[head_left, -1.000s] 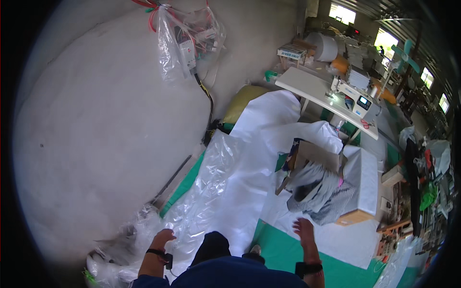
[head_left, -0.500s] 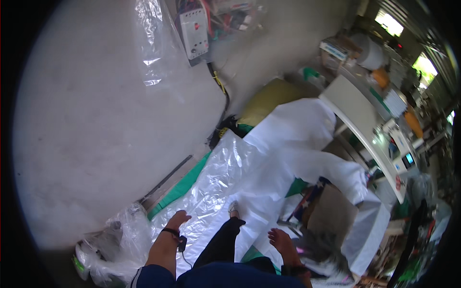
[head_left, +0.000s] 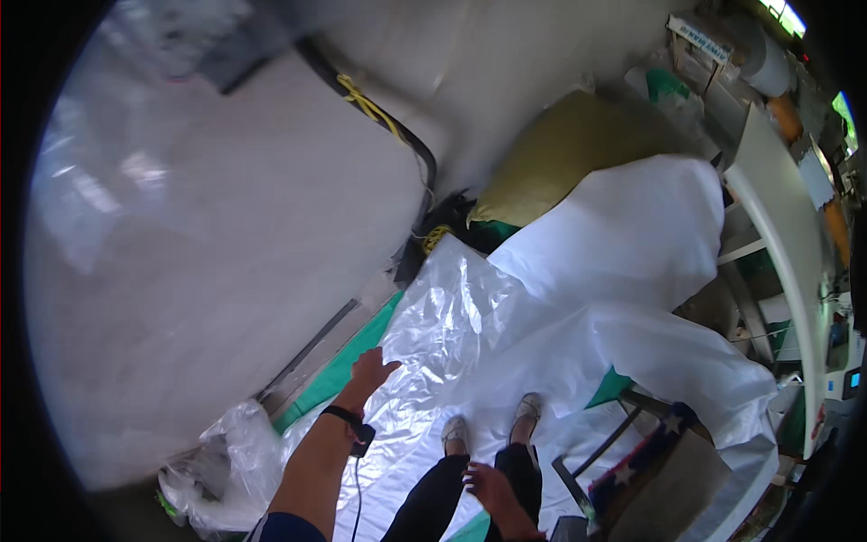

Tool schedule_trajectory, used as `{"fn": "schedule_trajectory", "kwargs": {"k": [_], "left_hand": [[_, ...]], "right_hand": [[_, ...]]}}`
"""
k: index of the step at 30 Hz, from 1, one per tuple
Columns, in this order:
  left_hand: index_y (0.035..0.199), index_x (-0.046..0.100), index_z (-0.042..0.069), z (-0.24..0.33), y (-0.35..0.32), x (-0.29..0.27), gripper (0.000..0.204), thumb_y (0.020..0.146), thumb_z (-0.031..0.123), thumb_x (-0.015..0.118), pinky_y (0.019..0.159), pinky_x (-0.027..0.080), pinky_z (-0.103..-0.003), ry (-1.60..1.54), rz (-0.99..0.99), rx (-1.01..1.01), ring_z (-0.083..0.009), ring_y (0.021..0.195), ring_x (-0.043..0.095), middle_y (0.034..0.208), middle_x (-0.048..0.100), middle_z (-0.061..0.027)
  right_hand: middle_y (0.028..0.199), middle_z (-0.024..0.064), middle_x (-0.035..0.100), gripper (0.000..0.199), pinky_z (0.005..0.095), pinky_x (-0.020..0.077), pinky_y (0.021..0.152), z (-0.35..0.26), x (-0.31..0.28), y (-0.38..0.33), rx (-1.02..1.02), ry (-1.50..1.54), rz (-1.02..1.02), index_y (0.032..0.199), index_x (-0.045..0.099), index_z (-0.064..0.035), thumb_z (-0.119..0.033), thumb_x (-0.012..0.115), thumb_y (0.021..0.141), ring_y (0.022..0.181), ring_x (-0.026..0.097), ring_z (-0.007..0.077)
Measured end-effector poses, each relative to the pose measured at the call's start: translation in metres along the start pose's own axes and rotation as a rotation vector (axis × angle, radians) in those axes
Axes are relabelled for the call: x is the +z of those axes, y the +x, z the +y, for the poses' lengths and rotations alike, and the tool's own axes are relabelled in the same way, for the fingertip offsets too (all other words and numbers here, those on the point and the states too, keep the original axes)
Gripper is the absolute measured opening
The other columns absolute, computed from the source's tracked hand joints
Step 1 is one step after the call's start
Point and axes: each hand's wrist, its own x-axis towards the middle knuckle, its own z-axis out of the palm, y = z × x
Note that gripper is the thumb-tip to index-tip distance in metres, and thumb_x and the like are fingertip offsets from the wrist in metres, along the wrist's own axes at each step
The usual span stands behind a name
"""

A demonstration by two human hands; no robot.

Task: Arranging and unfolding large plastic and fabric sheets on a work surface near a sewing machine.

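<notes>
My left hand [head_left: 372, 369] reaches forward over shiny clear plastic sheeting [head_left: 452, 298], thumb apart from the fingers and nothing held. A dark strap with a small black box [head_left: 361, 440] and a cable is on that wrist. Low in front of my legs is my right hand [head_left: 489, 488], its fingers loosely bent and apart, also without anything in it. Wide white sheet material [head_left: 623, 235] spreads from the plastic toward the right, in folds. Both my shoes [head_left: 526, 411] stand on the pale sheeting. Whether my left fingertips touch the plastic I cannot tell.
An olive-yellow sack [head_left: 560, 154] leans at the wall behind the white material. A white-topped table [head_left: 786, 226] stands at right. Near my right leg is a seat with star-patterned cloth [head_left: 632, 470]. Crumpled clear plastic [head_left: 226, 461] lies lower left; a black cable [head_left: 415, 144] runs down the wall.
The view has shifted closer to the sheeting and wall corner. My left hand has moved forward and right; my right hand has come down and inward. Both shoes now show.
</notes>
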Motion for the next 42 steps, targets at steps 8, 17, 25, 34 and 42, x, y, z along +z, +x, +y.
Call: {"fn": "schedule_trajectory", "kwargs": {"k": [8, 17, 25, 34, 42], "left_hand": [[0.135, 0.023, -0.002, -0.06, 0.182, 0.092, 0.122, 0.05, 0.068, 0.074, 0.098, 0.024, -0.063, -0.034, -0.027, -0.244, -0.0358, 0.134, 0.019, 0.141, 0.028, -0.0209], [0.135, 0.025, -0.001, -0.04, 0.267, 0.189, 0.106, 0.057, 0.049, 0.076, 0.099, 0.036, -0.041, -0.413, -0.016, -0.148, -0.0384, 0.12, 0.042, 0.129, 0.045, -0.0232], [0.112, 0.052, -0.002, 0.101, 0.13, 0.155, 0.05, 0.075, 0.03, 0.06, 0.089, 0.044, -0.045, -0.299, -0.172, 0.162, -0.0385, 0.101, 0.056, 0.104, 0.059, -0.0249], [0.11, 0.059, 0.003, 0.174, -0.124, -0.236, 0.048, 0.066, 0.013, 0.077, 0.081, 0.048, -0.031, -0.507, -0.364, 0.263, -0.0179, 0.091, 0.061, 0.101, 0.065, -0.0086], [0.097, 0.064, -0.002, 0.32, -0.201, -0.4, 0.026, 0.075, 0.011, 0.071, 0.072, 0.048, -0.026, -0.593, -0.197, 0.447, -0.0094, 0.08, 0.059, 0.09, 0.067, -0.0033]], "right_hand": [[0.087, 0.0128, 0.062, 0.021, 0.0275, 0.049, 0.064, -0.037, -0.029, 0.059, 0.032, -0.093, 0.256, 0.104, 0.055, 0.0004, -0.014, 0.052, 0.09, 0.07, 0.06, 0.0179], [0.099, 0.0211, 0.058, 0.047, 0.0413, 0.049, 0.072, -0.111, -0.049, 0.069, 0.0, -0.373, 0.31, 0.113, 0.051, 0.0023, -0.032, 0.063, 0.083, 0.083, 0.058, 0.0329], [0.087, 0.0105, 0.064, 0.025, 0.0273, 0.0489, 0.064, -0.109, -0.05, 0.087, -0.108, -0.325, 0.374, 0.104, 0.057, -0.0018, -0.02, 0.057, 0.088, 0.072, 0.061, 0.0168], [0.125, 0.0144, 0.048, 0.074, 0.0296, 0.0389, 0.094, -0.152, 0.044, -0.014, -0.505, -0.741, 0.085, 0.129, 0.039, 0.0021, -0.053, 0.057, 0.083, 0.112, 0.049, 0.0211], [0.121, 0.0068, 0.052, 0.043, 0.0316, 0.0385, 0.096, -0.276, 0.194, -0.16, -0.564, -0.299, -0.263, 0.125, 0.046, -0.0035, -0.024, 0.056, 0.089, 0.111, 0.05, 0.0184]]}}
